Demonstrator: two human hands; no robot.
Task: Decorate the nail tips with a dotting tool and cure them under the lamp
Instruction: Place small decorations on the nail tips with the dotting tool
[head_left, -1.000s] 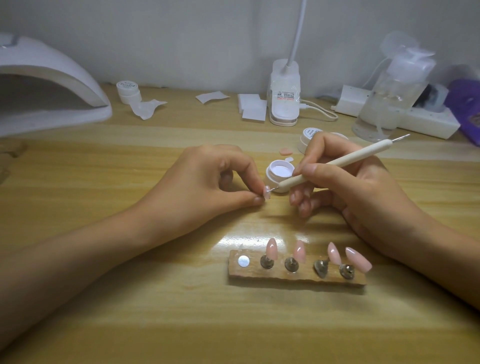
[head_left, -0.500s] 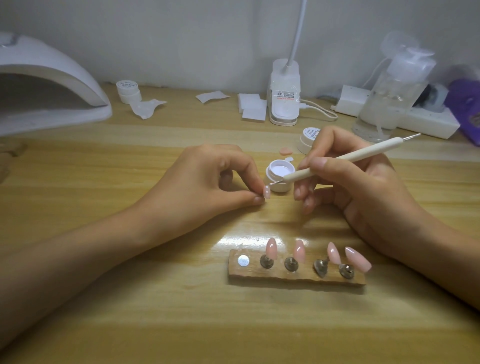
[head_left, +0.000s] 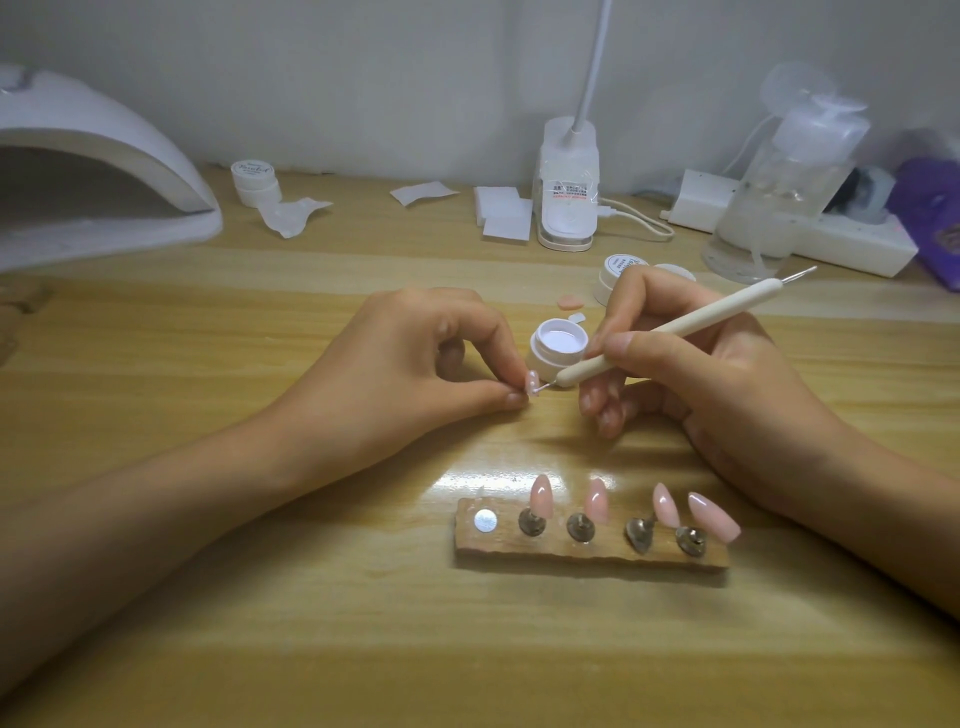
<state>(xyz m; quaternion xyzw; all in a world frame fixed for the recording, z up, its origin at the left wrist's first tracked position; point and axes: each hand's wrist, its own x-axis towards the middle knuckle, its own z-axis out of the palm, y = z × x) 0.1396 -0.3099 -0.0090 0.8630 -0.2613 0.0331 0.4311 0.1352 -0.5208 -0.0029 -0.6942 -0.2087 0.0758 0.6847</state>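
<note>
My left hand (head_left: 415, 374) pinches a small pink nail tip (head_left: 688, 385) between thumb and forefinger, just above the wooden table. My right hand (head_left: 691, 384) grips a white dotting tool (head_left: 670, 330) like a pen; its metal point touches the pinched tip. An open white gel pot (head_left: 558, 349) stands right behind the tip. In front lies a wooden holder (head_left: 587, 553) carrying several pink nail tips (head_left: 540, 496) on metal stands, with one bare magnet at its left end. The white curing lamp (head_left: 98, 171) sits at the far left.
A desk lamp base (head_left: 567, 202) with its cable, paper wipes (head_left: 501, 218), a closed gel pot (head_left: 255, 179), another pot (head_left: 618, 275) behind my right hand, a pump bottle (head_left: 779, 192), a power strip (head_left: 852, 244) and a purple item (head_left: 935, 223) line the back.
The dotting tool's point went up to the open gel pot half a second ago and has come back down onto the pinched nail tip. My left hand has stayed put.
</note>
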